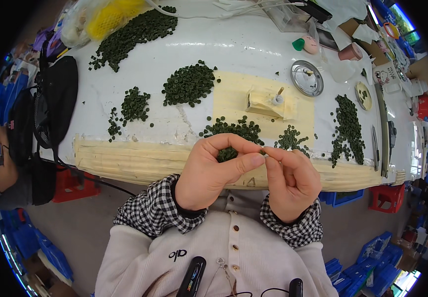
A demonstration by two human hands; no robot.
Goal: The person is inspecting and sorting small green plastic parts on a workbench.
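My left hand (211,171) and my right hand (294,180) meet at the front edge of the table. Both are closed in a pinch, thumb against forefinger, on one small dark green piece (263,153). The fingertips cover most of it, so its exact shape is hidden. Just beyond my left hand lies a pile of small round dark green pieces (238,129), partly behind my fingers. A smaller scatter of such pieces (291,138) is beyond my right hand. Past these, a tape-covered block (268,105) holds a short upright peg (279,92).
Further green heaps (190,84) spread over the white table (233,52). At right are a round metal lid (307,77), a small yellowish dish (363,96) and tweezers (375,148). A black bag (60,99) hangs at the left edge, near another person's arm (7,153). Red stools (75,185) stand below.
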